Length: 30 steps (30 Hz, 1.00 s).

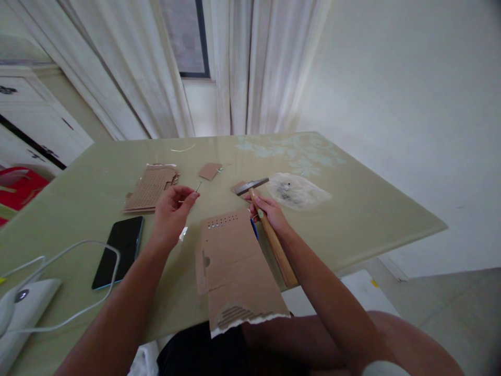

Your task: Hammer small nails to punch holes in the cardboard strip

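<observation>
**Hammer in one hand, nail in the other, over punched cardboard**

The right hand (268, 211) is wrapped around a wooden-handled hammer (270, 230), gripping high on the handle, just below the head. The hammer's long axis runs diagonally: its dark metal head points up and away toward the far side of the table (352, 219), while the handle's free end slants back toward the person and to the right, past the table's near edge. The left hand (172, 211) pinches a thin nail (198, 187) between thumb and fingertips, the nail slanting up and away. Between the hands lies a cardboard sheet (235, 266) with a row of small holes along its far edge, its torn near end overhanging the table. A black phone (119, 250) rests left of it, and more cardboard pieces (151, 188) lie farther back.
</observation>
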Motion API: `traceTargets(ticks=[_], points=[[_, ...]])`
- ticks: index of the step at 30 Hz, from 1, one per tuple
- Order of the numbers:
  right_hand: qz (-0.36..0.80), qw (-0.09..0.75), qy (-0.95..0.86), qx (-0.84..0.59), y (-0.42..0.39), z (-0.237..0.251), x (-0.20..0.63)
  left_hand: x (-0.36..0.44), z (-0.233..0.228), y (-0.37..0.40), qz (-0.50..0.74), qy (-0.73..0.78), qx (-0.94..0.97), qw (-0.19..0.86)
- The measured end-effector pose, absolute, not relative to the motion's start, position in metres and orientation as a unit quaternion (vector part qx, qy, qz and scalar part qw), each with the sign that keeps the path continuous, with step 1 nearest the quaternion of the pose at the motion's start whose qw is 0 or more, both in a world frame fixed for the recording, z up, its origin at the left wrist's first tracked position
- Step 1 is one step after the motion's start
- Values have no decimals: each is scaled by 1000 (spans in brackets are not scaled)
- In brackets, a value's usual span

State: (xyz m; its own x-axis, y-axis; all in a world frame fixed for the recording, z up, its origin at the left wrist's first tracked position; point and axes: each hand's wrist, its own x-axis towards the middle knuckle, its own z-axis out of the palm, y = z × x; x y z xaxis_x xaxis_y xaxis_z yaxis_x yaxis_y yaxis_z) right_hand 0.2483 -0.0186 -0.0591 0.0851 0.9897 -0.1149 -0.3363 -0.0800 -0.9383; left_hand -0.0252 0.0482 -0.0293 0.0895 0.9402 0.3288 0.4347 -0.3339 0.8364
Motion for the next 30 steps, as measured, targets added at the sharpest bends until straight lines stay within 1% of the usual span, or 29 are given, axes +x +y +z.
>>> traceTargets(ticks=[2, 3, 7, 10, 13, 30], points=[[573, 576, -361, -457, -19, -59, 248, -17, -25, 37, 509, 424, 650, 372], [573, 576, -363, -457, -19, -59, 248, -13, -23, 32, 517, 396, 643, 403], [569, 576, -369, -457, -19, -60, 247, -5, -17, 15, 473, 362, 673, 439], [563, 579, -373, -457, -20, -60, 246, -5, -15, 10, 432, 361, 731, 385], [558, 581, -376, -458, -21, -59, 246, -5, -15, 9, 420, 367, 766, 320], [548, 589, -380, -457, -22, -58, 245, -10, -12, 6, 382, 344, 806, 293]])
